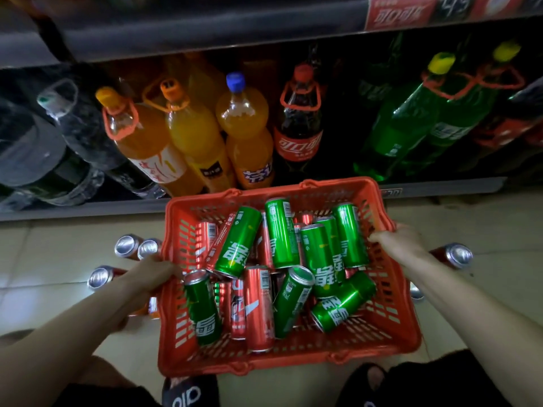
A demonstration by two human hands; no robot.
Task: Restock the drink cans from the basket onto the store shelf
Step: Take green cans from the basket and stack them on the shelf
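Two hands gripping red basket (pixel 289 359) rims: left hand (pixel 147 274), right hand (pixel 396 242) curling over edges. Cans (pixel 282 268) lying loose inside, near shelf (pixel 264 201). Tilting risks cans rolling out.

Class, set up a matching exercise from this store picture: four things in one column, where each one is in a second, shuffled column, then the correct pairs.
Things:
1. Green slim drink can
2. Big orange soda bottle with blue cap
3. Left hand
4. Red can with silver top

Places:
A. Gripping the left rim of the red plastic basket
B. On the floor, right of the basket
C. Lying in the basket
D. On the bottom shelf

Pairs: 1-C, 2-D, 3-A, 4-B
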